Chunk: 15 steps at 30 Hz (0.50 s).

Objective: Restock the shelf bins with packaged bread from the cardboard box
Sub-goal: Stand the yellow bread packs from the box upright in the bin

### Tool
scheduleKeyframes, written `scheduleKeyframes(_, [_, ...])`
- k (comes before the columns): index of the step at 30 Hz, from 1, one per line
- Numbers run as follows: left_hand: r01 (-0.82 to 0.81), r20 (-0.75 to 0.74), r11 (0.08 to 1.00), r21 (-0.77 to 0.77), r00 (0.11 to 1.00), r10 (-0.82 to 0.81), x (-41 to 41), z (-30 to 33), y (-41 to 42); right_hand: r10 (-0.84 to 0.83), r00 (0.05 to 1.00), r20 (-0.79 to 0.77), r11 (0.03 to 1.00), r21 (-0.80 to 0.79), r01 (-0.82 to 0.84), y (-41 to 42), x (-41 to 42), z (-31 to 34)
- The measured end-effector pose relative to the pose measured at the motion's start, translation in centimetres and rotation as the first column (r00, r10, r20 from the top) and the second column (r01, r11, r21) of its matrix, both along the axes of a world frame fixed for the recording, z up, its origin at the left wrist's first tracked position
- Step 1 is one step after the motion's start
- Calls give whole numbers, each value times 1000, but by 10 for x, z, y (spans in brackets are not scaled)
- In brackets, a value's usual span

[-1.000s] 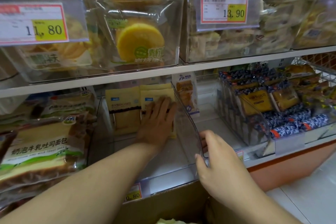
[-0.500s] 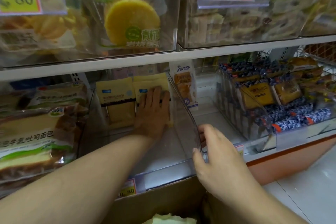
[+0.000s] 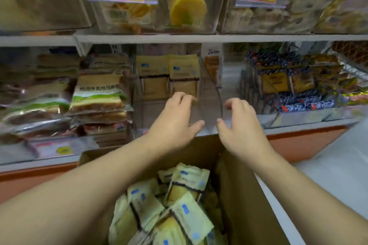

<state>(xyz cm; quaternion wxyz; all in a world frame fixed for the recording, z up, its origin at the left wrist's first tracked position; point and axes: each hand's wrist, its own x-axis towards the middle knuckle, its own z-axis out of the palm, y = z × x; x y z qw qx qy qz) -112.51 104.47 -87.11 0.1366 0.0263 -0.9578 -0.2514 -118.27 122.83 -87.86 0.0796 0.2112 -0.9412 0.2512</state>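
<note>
Bin [image 3: 211, 93]: two packs [image 3: 169, 75] standing at the back — front bare.
Box [image 3: 245, 195]: just below the shelf, many packs left — most restocking remains, I judge.
Left hand [image 3: 175, 123]: loose, holding nothing.
Right hand [image 3: 241, 127]: loose, holding nothing.

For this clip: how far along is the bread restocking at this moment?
Early. Done: two yellow packets stand at the back of the clear bin. In hand: nothing; the left hand and right hand hover empty at the bin's front. Left: the cardboard box below holds many packets, and the bin's front is unfilled.
</note>
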Motion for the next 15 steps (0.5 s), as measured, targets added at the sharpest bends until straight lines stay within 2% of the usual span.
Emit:
scheduleKeyframes(3, [85, 54, 994, 63, 995, -88, 68, -5, -1, 70, 997, 9, 997, 11, -71, 2, 30, 3])
scheduleKeyframes(7, [89, 334, 994, 56, 937, -103, 130, -25, -17, 126, 948, 292, 975, 141, -173, -1, 54, -18])
scheduleKeyframes(9, [112, 483, 994, -6, 870, -95, 141, -31, -24, 103, 876, 471, 916, 299, -268, -8, 64, -38])
scheduleKeyframes(11, [147, 561, 987, -64, 824, -86, 144, -33, -30, 68, 786, 614, 814, 422, -400, -17, 74, -65])
scheduleKeyframes(13, [186, 607, 976, -116, 791, -79, 143, -35, -35, 12, 710, 704, 730, 480, -487, -27, 83, -92])
scheduleKeyframes(15, [228, 659, 962, -152, 749, -73, 141, -35, -39, -14, 678, 735, 682, 503, -531, -34, 91, -113])
